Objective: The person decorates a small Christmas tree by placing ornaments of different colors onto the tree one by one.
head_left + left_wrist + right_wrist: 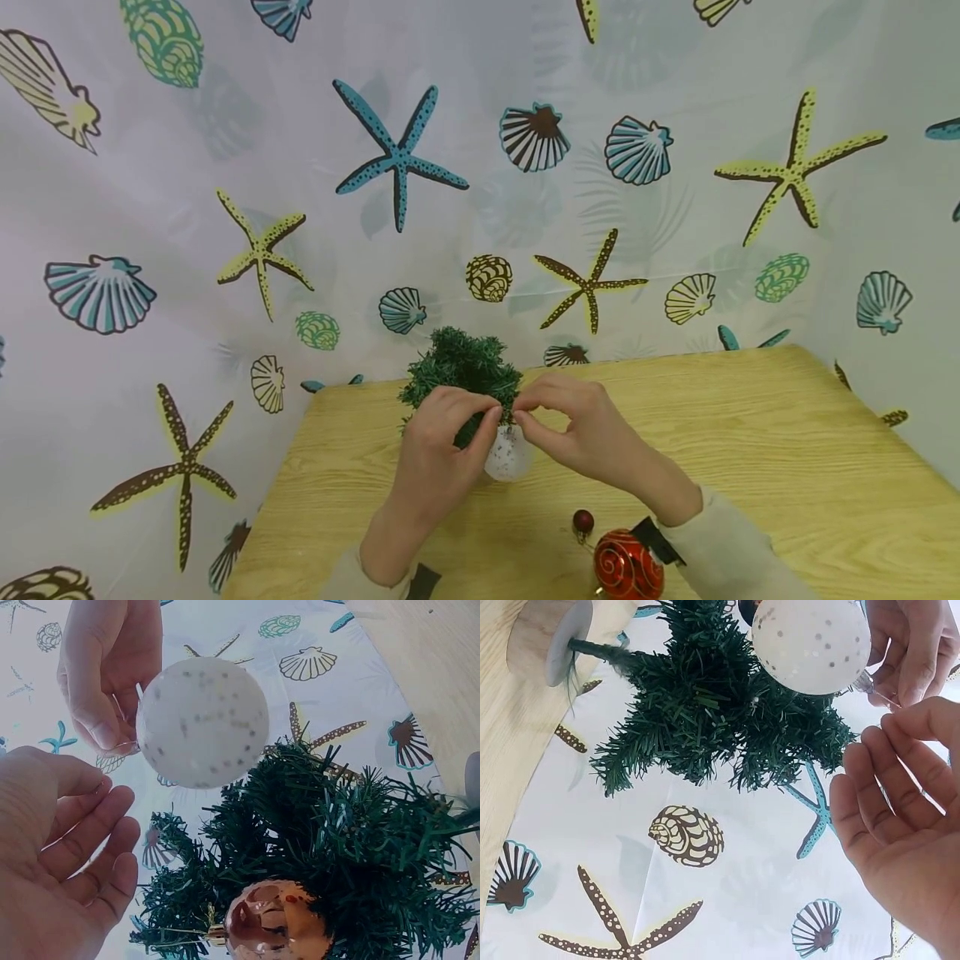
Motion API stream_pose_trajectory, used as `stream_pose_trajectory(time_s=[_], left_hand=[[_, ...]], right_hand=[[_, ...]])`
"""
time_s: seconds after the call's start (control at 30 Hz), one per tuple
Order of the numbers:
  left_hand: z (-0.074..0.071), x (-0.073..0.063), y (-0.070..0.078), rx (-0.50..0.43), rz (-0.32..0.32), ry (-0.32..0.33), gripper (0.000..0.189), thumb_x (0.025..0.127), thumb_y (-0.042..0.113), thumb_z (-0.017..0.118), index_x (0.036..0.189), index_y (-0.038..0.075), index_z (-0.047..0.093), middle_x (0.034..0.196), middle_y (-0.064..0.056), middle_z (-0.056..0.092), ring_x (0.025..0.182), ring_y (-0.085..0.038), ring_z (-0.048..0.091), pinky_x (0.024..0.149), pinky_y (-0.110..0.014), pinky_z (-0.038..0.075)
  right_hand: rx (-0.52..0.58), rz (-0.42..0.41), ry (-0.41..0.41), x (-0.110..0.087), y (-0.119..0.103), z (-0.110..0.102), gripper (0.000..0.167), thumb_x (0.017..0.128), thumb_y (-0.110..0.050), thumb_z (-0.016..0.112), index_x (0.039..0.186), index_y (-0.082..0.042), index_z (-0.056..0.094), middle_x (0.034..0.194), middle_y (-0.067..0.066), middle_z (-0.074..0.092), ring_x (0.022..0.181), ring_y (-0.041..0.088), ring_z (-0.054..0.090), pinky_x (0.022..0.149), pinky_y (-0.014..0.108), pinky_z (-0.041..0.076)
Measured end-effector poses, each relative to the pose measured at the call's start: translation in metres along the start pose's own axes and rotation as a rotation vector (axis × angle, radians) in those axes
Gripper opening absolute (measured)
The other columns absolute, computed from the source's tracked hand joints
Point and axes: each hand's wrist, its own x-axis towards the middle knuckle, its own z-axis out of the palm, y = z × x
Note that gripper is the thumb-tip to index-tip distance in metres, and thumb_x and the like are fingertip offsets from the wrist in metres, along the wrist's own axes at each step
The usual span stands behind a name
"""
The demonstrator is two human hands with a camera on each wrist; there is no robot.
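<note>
Head view: the left hand (446,442) and right hand (581,425) each bring thumb and forefinger together, tips just beside each other, in narrow pinches that appear to hold a thin thread (886,699). Just below and between them, neither hand clearly nearer, hangs the white speckled ball (509,455), cap (863,681) toward the fingers, its cap-to-bottom line running roughly downward. Beyond lies the green tree (459,358), slightly left, bearing a copper ball (274,926); I cannot tell whether white ball and branches touch. Nearer the person, a small dark-red ball (582,522) and a large red ball (628,567) rest on the table (750,442).
</note>
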Motion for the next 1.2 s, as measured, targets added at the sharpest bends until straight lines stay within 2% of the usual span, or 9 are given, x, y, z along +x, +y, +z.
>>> stream_pose_trajectory(time_s=[0.23, 0.4, 0.63, 0.83, 1.2], left_hand=[[-0.001, 0.003, -0.002, 0.031, -0.002, -0.011, 0.006, 0.093, 0.009, 0.081, 0.098, 0.008, 0.08, 0.093, -0.003, 0.079, 0.092, -0.02, 0.07, 0.081, -0.037, 0.061], [0.001, 0.003, -0.003, 0.005, -0.035, -0.013, 0.006, 0.093, 0.007, 0.079, 0.099, 0.007, 0.081, 0.093, -0.004, 0.079, 0.089, -0.019, 0.071, 0.077, -0.035, 0.061], [0.002, 0.008, -0.006, -0.029, -0.101, 0.011, 0.005, 0.096, 0.008, 0.076, 0.099, 0.006, 0.081, 0.088, -0.004, 0.077, 0.077, -0.015, 0.068, 0.061, -0.027, 0.053], [0.003, 0.021, -0.005, 0.032, -0.135, 0.014, 0.007, 0.097, 0.009, 0.075, 0.099, 0.004, 0.08, 0.081, -0.005, 0.077, 0.066, -0.012, 0.07, 0.06, -0.026, 0.057], [0.009, 0.039, -0.006, 0.216, -0.2, 0.037, 0.009, 0.097, 0.011, 0.074, 0.096, 0.004, 0.079, 0.075, -0.006, 0.076, 0.058, -0.015, 0.068, 0.052, -0.025, 0.053]], right_hand=[[-0.038, -0.004, 0.035, 0.006, 0.002, 0.0, 0.018, 0.091, 0.006, 0.073, 0.097, -0.012, 0.075, 0.091, -0.003, 0.072, 0.081, 0.009, 0.061, 0.071, 0.029, 0.055], [-0.047, -0.004, 0.045, 0.01, 0.003, 0.002, 0.016, 0.094, 0.003, 0.071, 0.096, -0.012, 0.074, 0.089, -0.002, 0.07, 0.079, 0.009, 0.059, 0.069, 0.033, 0.054], [-0.061, -0.002, 0.038, 0.019, 0.011, 0.004, 0.011, 0.098, 0.0, 0.067, 0.097, -0.01, 0.072, 0.09, 0.002, 0.07, 0.079, 0.01, 0.059, 0.069, 0.031, 0.054], [-0.073, 0.043, 0.016, 0.028, 0.018, 0.004, 0.011, 0.098, 0.004, 0.066, 0.098, -0.006, 0.07, 0.092, 0.002, 0.068, 0.078, 0.01, 0.058, 0.068, 0.028, 0.053], [-0.093, 0.171, -0.076, 0.042, 0.025, 0.003, 0.009, 0.105, -0.004, 0.061, 0.099, -0.006, 0.067, 0.092, 0.003, 0.065, 0.079, 0.012, 0.06, 0.067, 0.033, 0.053]])
